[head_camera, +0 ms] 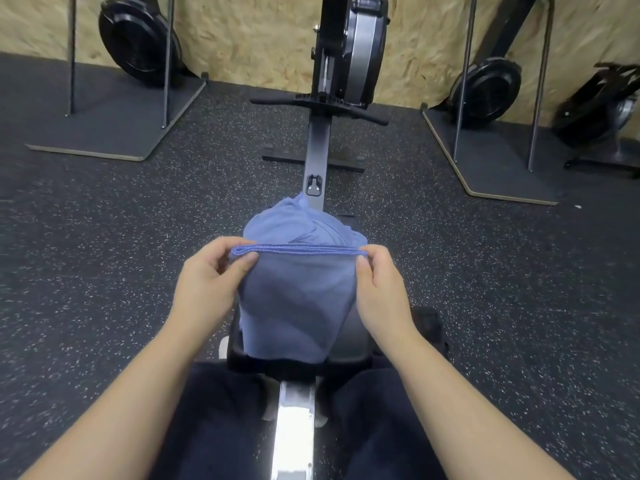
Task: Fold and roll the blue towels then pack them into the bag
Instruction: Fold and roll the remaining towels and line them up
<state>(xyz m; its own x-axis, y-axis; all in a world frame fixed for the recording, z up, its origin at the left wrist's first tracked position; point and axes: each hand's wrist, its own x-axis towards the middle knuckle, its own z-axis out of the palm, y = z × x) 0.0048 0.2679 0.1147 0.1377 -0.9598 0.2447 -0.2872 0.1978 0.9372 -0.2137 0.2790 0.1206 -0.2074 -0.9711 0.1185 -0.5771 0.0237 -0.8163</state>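
1. An upright rowing machine [138, 43] is standing at ten o'clock on a flat base plate [114, 119], against the chipboard wall [249, 39].
2. The left hand [204, 285] is reaching in from seven o'clock and pinching the left end of the blue towel [298, 299], thumb on the near face and fingers curled over the folded top edge.
3. The towel is hanging at the centre of view, doubled over so that its stitched edges are lying together along the top, stretched taut between the two hands. Its lower part is draping down to the black seat [356, 334] at six o'clock.
4. A second heap of blue cloth [298, 223] is lying crumpled just behind the held edge, toward twelve o'clock, on the rail [317, 161] of the central rower [349, 46].
5. The silver rail section [294, 427] is running between the person's dark trouser legs [214, 420] at six o'clock.
6. The right hand [381, 289] is coming in from five o'clock and pinching the right end of the same top edge, thumb and fingertips closed tightly on the cloth.
7. Two more rowers [491, 88] are standing at two o'clock on the speckled rubber floor [485, 271].
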